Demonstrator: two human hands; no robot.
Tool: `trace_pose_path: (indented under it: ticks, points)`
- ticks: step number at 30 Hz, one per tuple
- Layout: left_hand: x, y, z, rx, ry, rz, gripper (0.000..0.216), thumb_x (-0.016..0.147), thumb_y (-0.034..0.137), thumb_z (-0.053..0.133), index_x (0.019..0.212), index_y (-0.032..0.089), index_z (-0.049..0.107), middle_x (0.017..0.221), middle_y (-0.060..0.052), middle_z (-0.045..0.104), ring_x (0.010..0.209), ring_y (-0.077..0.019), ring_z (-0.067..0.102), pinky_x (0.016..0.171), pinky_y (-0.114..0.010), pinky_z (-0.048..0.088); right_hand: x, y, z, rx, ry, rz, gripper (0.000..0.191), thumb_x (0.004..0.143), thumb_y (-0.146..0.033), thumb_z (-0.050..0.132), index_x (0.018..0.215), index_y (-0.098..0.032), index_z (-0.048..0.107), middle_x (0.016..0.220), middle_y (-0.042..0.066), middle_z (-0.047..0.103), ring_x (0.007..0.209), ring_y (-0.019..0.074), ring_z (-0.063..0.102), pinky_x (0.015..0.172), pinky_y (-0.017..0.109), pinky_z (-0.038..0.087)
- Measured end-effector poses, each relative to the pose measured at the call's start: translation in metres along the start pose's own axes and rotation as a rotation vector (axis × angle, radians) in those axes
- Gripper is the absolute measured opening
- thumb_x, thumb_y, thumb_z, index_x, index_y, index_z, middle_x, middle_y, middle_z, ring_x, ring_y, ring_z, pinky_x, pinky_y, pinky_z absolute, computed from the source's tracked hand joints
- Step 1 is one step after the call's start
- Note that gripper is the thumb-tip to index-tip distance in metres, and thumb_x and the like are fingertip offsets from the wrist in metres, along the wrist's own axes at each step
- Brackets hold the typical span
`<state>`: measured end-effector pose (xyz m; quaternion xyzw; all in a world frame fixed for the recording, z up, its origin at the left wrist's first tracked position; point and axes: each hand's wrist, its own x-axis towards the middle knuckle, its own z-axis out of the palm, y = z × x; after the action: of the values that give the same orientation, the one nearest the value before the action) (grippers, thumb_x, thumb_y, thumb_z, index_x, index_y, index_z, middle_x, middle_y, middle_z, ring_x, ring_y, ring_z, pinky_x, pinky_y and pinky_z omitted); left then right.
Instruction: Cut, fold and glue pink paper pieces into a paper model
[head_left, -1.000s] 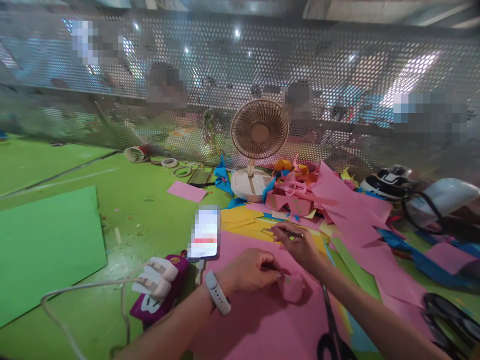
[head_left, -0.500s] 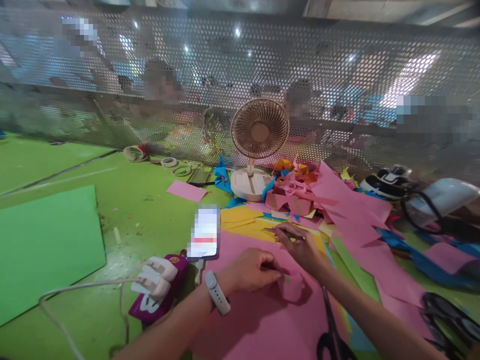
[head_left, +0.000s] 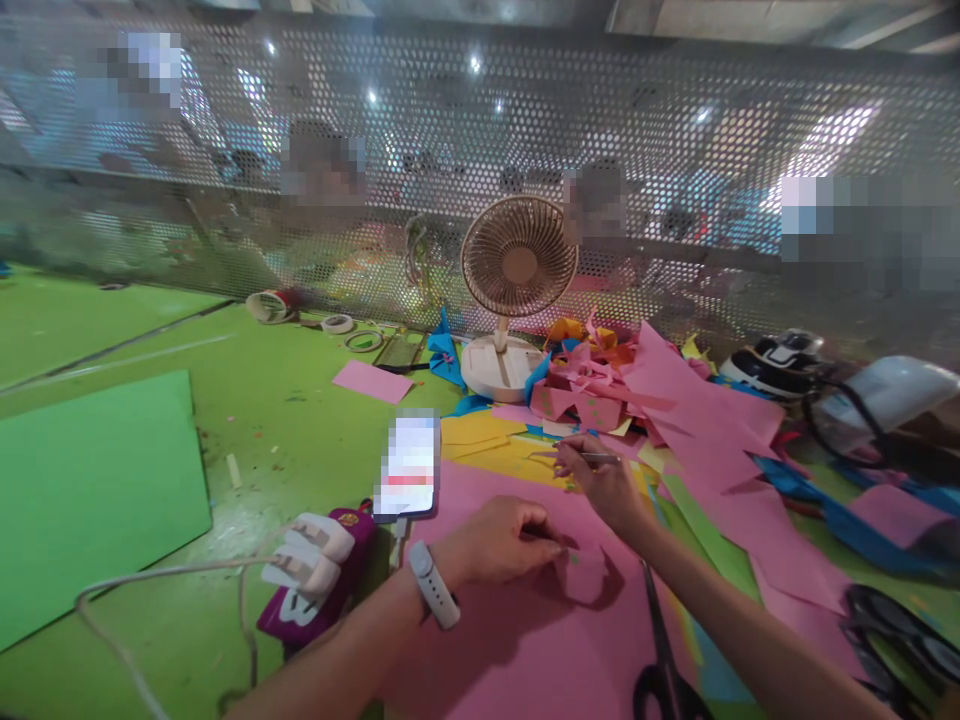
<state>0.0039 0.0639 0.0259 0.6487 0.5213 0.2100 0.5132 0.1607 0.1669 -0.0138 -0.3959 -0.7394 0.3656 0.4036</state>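
Note:
My left hand is curled, its fingertips pinching a small folded pink paper piece against a large pink sheet. A white band is on that wrist. My right hand hovers a little beyond it, fingers closed on a thin metal tool that points left over yellow paper. Black scissors lie on the pink sheet under my right forearm.
A phone stands left of the pink sheet beside a purple power strip with white plugs. A small desk fan, heaps of coloured paper scraps, tape rolls and a green sheet lie on the green table. A perforated metal screen stands behind.
My right hand has moved slightly right and away with the thin tool. My left hand stays on the pink piece.

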Motion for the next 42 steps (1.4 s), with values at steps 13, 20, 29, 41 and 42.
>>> trace_pose_path:
  ticks: [13, 20, 29, 41, 42]
  points:
    - [0.002, -0.003, 0.0, 0.003, -0.015, 0.013, 0.027, 0.077, 0.036, 0.053, 0.088, 0.014, 0.067, 0.059, 0.001, 0.058, 0.051, -0.0099, 0.049, 0.047, -0.019, 0.035, -0.002, -0.002, -0.004, 0.065, 0.039, 0.016, 0.029, 0.082, -0.045, 0.053, 0.085, -0.018, 0.059, 0.071, 0.004, 0.065, 0.059, 0.0181, 0.065, 0.052, 0.028, 0.052]
    - [0.003, -0.005, 0.0, -0.029, -0.034, -0.012, 0.03, 0.076, 0.037, 0.052, 0.09, 0.014, 0.065, 0.06, 0.001, 0.057, 0.048, -0.0095, 0.046, 0.044, -0.019, 0.034, -0.003, -0.007, -0.01, 0.077, 0.078, 0.012, 0.032, 0.081, -0.047, 0.052, 0.083, -0.017, 0.061, 0.066, 0.003, 0.065, 0.056, 0.0169, 0.065, 0.052, 0.026, 0.051]
    - [0.009, -0.01, 0.001, -0.216, 0.008, 0.012, 0.025, 0.076, 0.035, 0.054, 0.081, 0.012, 0.063, 0.06, 0.0, 0.056, 0.049, -0.009, 0.046, 0.048, -0.021, 0.037, -0.028, -0.04, -0.042, 0.176, 0.188, 0.028, 0.026, 0.081, -0.041, 0.056, 0.086, -0.016, 0.06, 0.064, 0.003, 0.066, 0.053, 0.0146, 0.064, 0.046, 0.023, 0.049]
    - [-0.003, 0.006, 0.006, -0.079, -0.157, 0.119, 0.018, 0.076, 0.024, 0.052, 0.083, 0.015, 0.065, 0.073, -0.001, 0.064, 0.055, -0.0088, 0.05, 0.053, -0.019, 0.04, -0.054, -0.042, -0.05, 0.185, 0.143, 0.108, 0.027, 0.081, -0.043, 0.057, 0.085, -0.016, 0.059, 0.061, 0.003, 0.067, 0.051, 0.0149, 0.064, 0.043, 0.022, 0.048]
    - [-0.004, 0.008, 0.005, -0.047, -0.165, 0.143, 0.017, 0.076, 0.023, 0.052, 0.082, 0.015, 0.066, 0.075, -0.002, 0.065, 0.06, -0.0099, 0.053, 0.057, -0.019, 0.041, -0.054, -0.038, -0.05, 0.179, 0.123, 0.115, 0.027, 0.081, -0.043, 0.057, 0.084, -0.016, 0.059, 0.062, 0.003, 0.066, 0.051, 0.0148, 0.064, 0.043, 0.022, 0.048]
